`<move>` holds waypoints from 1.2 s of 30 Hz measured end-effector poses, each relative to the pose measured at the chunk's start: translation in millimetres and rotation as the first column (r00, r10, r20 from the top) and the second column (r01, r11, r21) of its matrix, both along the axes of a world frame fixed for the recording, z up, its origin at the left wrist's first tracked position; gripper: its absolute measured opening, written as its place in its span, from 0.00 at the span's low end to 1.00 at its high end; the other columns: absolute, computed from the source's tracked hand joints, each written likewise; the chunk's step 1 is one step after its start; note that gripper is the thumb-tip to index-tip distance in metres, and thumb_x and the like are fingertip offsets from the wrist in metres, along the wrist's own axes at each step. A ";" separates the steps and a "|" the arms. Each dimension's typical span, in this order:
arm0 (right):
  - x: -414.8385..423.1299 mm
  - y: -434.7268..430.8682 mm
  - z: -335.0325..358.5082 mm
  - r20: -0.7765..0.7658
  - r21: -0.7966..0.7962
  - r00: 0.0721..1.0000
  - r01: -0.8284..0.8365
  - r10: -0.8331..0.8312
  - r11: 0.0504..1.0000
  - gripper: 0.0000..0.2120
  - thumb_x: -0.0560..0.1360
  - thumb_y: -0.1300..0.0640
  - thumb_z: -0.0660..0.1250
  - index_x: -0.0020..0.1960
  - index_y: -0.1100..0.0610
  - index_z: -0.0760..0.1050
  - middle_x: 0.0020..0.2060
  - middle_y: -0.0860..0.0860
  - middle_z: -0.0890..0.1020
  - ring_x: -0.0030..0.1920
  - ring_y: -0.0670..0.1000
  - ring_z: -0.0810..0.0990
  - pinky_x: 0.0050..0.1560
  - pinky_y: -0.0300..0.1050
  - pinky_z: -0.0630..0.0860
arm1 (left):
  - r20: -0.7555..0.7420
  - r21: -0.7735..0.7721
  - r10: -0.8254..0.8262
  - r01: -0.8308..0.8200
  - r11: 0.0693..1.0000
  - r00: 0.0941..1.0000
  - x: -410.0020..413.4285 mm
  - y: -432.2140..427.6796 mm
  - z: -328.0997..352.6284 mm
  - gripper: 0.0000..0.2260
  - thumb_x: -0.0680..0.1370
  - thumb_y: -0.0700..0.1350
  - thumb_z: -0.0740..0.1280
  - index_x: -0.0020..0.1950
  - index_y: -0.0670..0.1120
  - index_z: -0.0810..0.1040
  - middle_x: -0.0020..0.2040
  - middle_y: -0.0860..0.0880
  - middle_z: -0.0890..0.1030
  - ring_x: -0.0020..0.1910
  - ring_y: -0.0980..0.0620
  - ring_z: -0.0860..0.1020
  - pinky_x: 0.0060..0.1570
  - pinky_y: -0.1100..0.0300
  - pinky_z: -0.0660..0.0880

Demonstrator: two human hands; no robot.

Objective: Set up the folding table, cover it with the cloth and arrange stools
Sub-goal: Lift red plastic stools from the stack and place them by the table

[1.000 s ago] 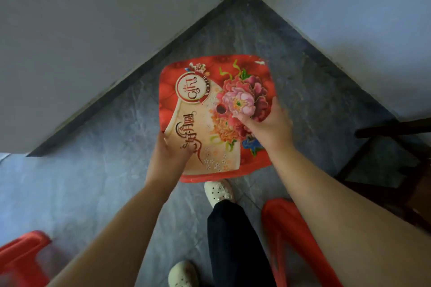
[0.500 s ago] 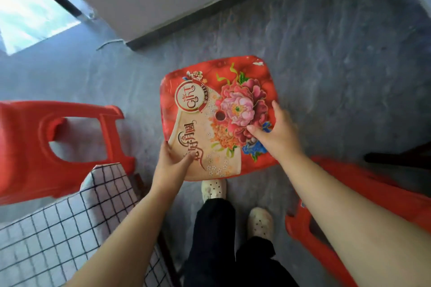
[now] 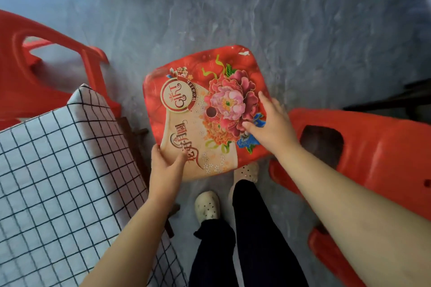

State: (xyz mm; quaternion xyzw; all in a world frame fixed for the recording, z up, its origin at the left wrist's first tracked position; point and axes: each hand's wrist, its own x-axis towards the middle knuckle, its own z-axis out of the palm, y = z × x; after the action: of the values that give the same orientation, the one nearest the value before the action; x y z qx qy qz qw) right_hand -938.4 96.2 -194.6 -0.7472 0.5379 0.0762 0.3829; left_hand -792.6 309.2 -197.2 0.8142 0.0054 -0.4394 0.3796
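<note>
My left hand [image 3: 166,165] pinches the flowered red stool [image 3: 205,112] beside the checked cloth [image 3: 58,170]; right hand [image 3: 271,121] fingers spread on its seat.

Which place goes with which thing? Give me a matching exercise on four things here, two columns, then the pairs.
Things:
1. flowered stool
2. checked cloth
3. left hand
4. right hand

Places:
A. draped over the table at the lower left of the view
B. fingers spread on the seat's right side, beside the printed flower
C. in the middle of the view, seat facing the camera, above the grey floor
D. gripping the seat's near left corner

Pairs: 1-C, 2-A, 3-D, 4-B
</note>
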 end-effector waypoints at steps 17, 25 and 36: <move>-62.2 86.3 2.0 -0.049 0.057 0.991 -0.123 0.125 0.991 0.35 0.76 0.45 0.62 0.76 0.44 0.47 0.76 0.53 0.52 0.74 0.60 0.55 0.69 0.56 0.61 | 0.117 0.137 -0.145 0.129 0.982 0.982 -54.4 77.8 10.0 0.38 0.62 0.63 0.70 0.66 0.50 0.63 0.63 0.49 0.72 0.61 0.49 0.73 0.61 0.45 0.72; -168.8 56.4 20.9 0.137 -0.125 0.964 0.246 -0.229 0.961 0.30 0.75 0.52 0.66 0.73 0.62 0.61 0.70 0.60 0.66 0.71 0.58 0.63 0.71 0.47 0.57 | 0.409 0.254 -0.457 0.382 0.888 0.790 -110.8 6.7 45.3 0.38 0.74 0.54 0.67 0.76 0.41 0.51 0.76 0.41 0.56 0.75 0.46 0.53 0.73 0.49 0.52; -427.4 -31.3 35.5 -0.027 -0.365 0.816 0.530 -0.578 0.765 0.30 0.74 0.51 0.67 0.71 0.63 0.64 0.67 0.63 0.67 0.69 0.61 0.63 0.71 0.50 0.58 | 0.478 0.048 -0.743 0.830 0.555 0.469 -330.0 -186.3 46.7 0.38 0.76 0.52 0.66 0.77 0.42 0.48 0.77 0.43 0.50 0.76 0.48 0.49 0.73 0.50 0.50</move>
State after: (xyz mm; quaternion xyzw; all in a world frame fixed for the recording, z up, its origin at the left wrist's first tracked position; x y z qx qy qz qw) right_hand -1365.9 64.8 -159.1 -0.6020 0.7645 -0.0833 0.2151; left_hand -1122.6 122.9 -150.5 0.7601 -0.5002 -0.3636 0.1996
